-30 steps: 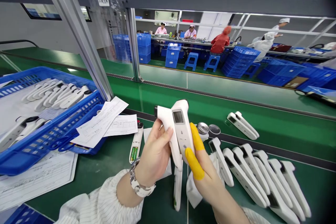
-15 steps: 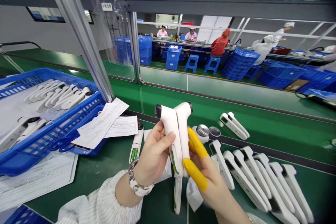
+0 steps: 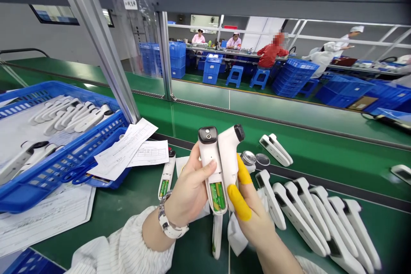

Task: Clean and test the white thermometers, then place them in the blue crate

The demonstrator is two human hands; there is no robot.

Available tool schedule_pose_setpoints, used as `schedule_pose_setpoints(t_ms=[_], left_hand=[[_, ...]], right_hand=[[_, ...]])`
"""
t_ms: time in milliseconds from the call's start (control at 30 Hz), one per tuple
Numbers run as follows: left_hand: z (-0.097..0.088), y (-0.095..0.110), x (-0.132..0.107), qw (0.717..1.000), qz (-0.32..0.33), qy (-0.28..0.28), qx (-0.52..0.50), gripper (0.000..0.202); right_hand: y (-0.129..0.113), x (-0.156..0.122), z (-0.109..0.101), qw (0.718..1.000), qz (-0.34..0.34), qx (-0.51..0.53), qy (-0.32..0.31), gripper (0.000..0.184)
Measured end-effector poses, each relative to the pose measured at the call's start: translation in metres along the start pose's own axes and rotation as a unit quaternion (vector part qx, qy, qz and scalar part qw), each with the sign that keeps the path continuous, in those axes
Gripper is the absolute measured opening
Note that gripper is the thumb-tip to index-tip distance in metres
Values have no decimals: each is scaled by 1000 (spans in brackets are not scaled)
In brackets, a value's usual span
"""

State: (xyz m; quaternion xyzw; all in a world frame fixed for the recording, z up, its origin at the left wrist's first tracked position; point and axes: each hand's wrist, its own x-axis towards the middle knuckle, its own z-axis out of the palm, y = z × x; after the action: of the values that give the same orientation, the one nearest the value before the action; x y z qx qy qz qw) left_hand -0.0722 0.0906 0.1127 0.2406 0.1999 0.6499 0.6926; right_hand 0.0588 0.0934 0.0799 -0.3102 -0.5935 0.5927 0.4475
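My left hand [image 3: 190,186] is closed around a white infrared thermometer [image 3: 210,158]. Its black sensor end faces me, and green batteries [image 3: 217,197] show in its uncovered compartment. Yellow finger covers are on the thumb and a finger of my right hand [image 3: 248,201], which is closed on a second white thermometer [image 3: 229,154] turned sideways. The two thermometers are side by side, touching. Below them another thermometer [image 3: 217,237] lies on the green bench. One more thermometer with batteries exposed [image 3: 167,175] rests left of my hands.
At left, a blue basket [image 3: 80,154] holds several thermometers, with paper slips [image 3: 128,150] beside it. Several thermometers [image 3: 302,218] lie in a row at right. A pair [image 3: 275,149] and a single thermometer [image 3: 402,173] lie on the green belt. A metal post [image 3: 99,43] rises at left.
The left thermometer has turned so its sensor end and battery compartment face me. The right one has shifted slightly right. The pair on the belt moved left, and another thermometer appeared at far right.
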Motion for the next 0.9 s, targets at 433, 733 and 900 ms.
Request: schedule_pose_setpoints(t_ms=[433, 733, 900], left_hand=[[0, 8, -4, 1000, -10, -14, 1, 51], [-3, 4, -2, 999, 8, -25, 20, 53], [-5, 2, -2, 999, 8, -32, 20, 46]], right_hand=[[0, 3, -3, 989, 63, 136, 2, 33], [-5, -1, 1, 997, 17, 70, 1, 29], [-11, -3, 3, 1000, -13, 6, 4, 29]])
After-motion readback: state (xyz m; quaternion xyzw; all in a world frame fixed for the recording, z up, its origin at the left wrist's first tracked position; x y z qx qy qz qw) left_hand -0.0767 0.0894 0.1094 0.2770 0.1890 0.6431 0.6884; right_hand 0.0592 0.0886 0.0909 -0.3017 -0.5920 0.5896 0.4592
